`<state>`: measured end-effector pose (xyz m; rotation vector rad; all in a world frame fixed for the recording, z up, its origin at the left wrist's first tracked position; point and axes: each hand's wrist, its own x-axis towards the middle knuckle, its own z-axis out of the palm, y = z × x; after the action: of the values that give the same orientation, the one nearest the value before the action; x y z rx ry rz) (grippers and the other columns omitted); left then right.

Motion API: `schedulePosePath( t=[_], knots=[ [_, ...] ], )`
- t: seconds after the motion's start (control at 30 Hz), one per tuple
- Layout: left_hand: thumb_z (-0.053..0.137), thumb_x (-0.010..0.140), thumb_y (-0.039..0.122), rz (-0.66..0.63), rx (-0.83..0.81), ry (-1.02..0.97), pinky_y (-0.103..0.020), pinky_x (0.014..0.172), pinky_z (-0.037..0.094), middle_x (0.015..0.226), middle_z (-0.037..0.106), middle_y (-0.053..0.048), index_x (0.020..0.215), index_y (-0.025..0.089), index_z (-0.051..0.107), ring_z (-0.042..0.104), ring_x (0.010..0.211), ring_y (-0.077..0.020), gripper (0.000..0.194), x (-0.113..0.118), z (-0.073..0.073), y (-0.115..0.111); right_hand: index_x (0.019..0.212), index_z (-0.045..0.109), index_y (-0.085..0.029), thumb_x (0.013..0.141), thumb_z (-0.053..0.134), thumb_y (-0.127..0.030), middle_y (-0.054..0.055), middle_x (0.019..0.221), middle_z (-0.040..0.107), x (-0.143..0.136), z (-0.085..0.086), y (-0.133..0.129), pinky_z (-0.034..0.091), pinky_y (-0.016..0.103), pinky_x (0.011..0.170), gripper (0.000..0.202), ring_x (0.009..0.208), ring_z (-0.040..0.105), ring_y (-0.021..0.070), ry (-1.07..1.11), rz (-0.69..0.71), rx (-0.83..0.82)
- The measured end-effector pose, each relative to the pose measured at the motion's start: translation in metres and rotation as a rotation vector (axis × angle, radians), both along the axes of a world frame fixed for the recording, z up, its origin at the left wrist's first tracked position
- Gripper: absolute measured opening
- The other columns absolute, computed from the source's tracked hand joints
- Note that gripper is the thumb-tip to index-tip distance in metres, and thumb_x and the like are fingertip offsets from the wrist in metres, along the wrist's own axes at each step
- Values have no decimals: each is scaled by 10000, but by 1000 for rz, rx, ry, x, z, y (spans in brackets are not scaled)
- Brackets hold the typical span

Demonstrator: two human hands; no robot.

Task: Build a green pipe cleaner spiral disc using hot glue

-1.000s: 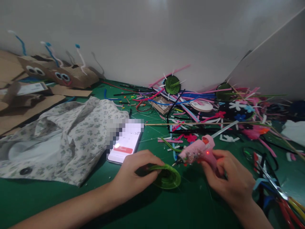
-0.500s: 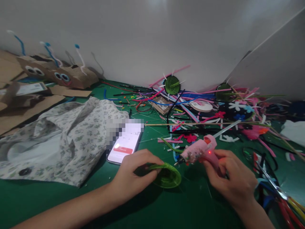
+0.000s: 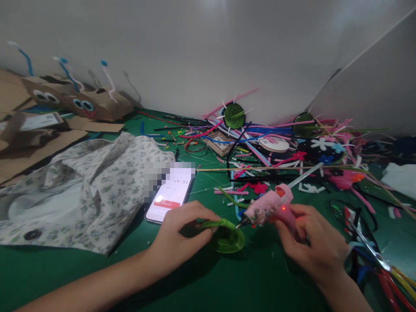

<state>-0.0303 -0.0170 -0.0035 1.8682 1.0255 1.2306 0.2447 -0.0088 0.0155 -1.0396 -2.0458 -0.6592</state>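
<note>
Between the thumb and fingers of my left hand (image 3: 186, 234) is a green coiled disc (image 3: 229, 239), tilted, with its left edge pinched. It looks like coiled pipe cleaner. My right hand (image 3: 313, 245) is wrapped round the handle of a pink hot glue gun (image 3: 269, 206), which has a lit red light and a clear glue stick (image 3: 305, 175) coming out of its back. The gun's dark nozzle points left, at the upper right rim of the disc; whether it touches, I cannot tell.
A phone (image 3: 170, 195) lies beyond my left hand, next to a patterned cloth (image 3: 87, 186). Pipe cleaners and felt flowers (image 3: 258, 187) cover the back. Scissors (image 3: 378, 255) lie right of my right hand. Cardboard figures with eyes (image 3: 100, 104) stand at back left.
The glue gun and my right hand have shifted slightly left, bringing the nozzle closer to the green disc. My left hand keeps its pinch on the disc.
</note>
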Motion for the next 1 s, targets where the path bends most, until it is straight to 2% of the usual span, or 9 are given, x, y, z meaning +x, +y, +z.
schedulePosePath(
  t=[1.0],
  knots=[
    [644, 763, 24, -30, 12, -20, -188, 587, 498, 776, 696, -15, 895, 192, 697, 652, 693, -120, 220, 2, -1, 0, 637, 318, -217, 794, 691, -155, -19, 669, 589, -4, -1, -1, 389, 190, 510, 410, 646, 618, 100, 28, 7, -57]
  ],
)
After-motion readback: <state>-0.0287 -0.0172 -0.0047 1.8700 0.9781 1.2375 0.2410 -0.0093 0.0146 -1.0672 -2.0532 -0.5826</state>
